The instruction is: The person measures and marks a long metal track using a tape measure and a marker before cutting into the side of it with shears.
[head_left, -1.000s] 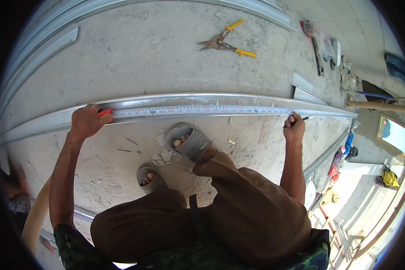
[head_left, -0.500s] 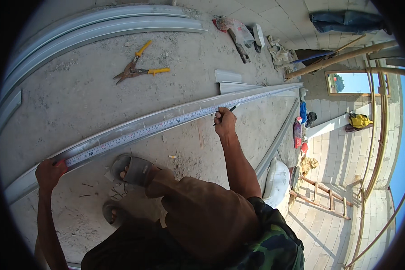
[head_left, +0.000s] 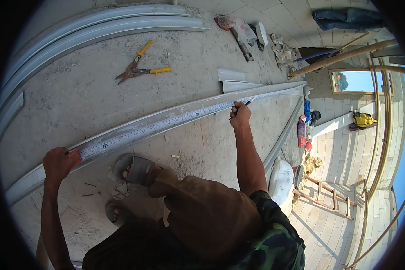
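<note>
A long grey metal channel (head_left: pixel 175 118) lies across the concrete floor, with a tape measure blade (head_left: pixel 166 123) stretched along it. My left hand (head_left: pixel 59 163) grips the red tape measure case against the channel's near end. My right hand (head_left: pixel 240 115) holds a dark pencil, its tip touching the tape and channel further along. My sandalled feet (head_left: pixel 137 168) rest just below the channel.
Yellow-handled tin snips (head_left: pixel 139 69) lie on the floor beyond the channel. More grey channels (head_left: pixel 103 27) run along the far left. Short metal offcuts (head_left: pixel 231 78), tools and rags (head_left: pixel 245 33) sit at the back. A floor edge drops off at right, by a white sack (head_left: pixel 281 180).
The view has swung a little to the right. Both hands stay on the channel, the left on the tape case and the right with the pencil at the tape.
</note>
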A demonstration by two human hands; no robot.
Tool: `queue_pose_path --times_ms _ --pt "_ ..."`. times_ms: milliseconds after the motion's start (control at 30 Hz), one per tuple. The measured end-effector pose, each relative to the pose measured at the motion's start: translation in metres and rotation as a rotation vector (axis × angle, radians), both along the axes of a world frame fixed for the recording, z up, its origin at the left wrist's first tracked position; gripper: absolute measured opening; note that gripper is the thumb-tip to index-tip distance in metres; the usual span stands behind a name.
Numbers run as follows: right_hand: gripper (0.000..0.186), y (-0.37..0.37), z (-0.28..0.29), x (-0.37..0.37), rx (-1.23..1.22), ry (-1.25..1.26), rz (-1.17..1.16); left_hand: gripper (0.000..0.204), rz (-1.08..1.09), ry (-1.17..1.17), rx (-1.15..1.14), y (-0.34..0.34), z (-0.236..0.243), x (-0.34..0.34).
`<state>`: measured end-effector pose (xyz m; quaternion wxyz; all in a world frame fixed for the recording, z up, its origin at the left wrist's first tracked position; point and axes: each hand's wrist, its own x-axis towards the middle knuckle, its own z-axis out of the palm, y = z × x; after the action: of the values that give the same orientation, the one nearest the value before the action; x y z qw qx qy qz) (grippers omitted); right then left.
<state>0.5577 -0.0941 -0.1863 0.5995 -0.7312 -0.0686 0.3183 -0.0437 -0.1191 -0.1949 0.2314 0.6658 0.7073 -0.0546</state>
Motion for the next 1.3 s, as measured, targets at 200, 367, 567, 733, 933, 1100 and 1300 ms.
queue_pose_path --times_ms 200,367,567,733,933,1100,1300 --pt "0.007 0.006 0.039 0.005 -0.001 -0.18 0.024 0.041 -0.048 -0.11 0.064 0.014 0.002 0.016" --pt "0.008 -0.012 -0.007 -0.001 -0.12 -0.1 0.076 0.041 -0.081 0.039 -0.082 0.004 -0.03 -0.008" --pt "0.011 -0.028 -0.016 -0.026 -0.158 -0.065 0.111 0.038 -0.094 0.02 -0.125 -0.012 -0.018 -0.02" --pt "0.009 -0.044 -0.018 -0.054 -0.065 0.108 0.089 0.036 -0.067 0.048 -0.031 -0.024 -0.002 -0.054" --pt "0.008 -0.039 -0.024 -0.055 0.052 0.331 0.16 0.034 -0.031 0.072 0.017 -0.025 0.012 -0.056" --pt "0.017 -0.037 -0.031 -0.012 0.08 0.294 0.112 0.032 -0.045 0.049 0.19 -0.026 0.005 -0.068" --pt "0.01 -0.044 -0.036 -0.031 0.091 0.304 0.132 0.039 0.015 -0.009 0.192 -0.024 0.008 -0.075"
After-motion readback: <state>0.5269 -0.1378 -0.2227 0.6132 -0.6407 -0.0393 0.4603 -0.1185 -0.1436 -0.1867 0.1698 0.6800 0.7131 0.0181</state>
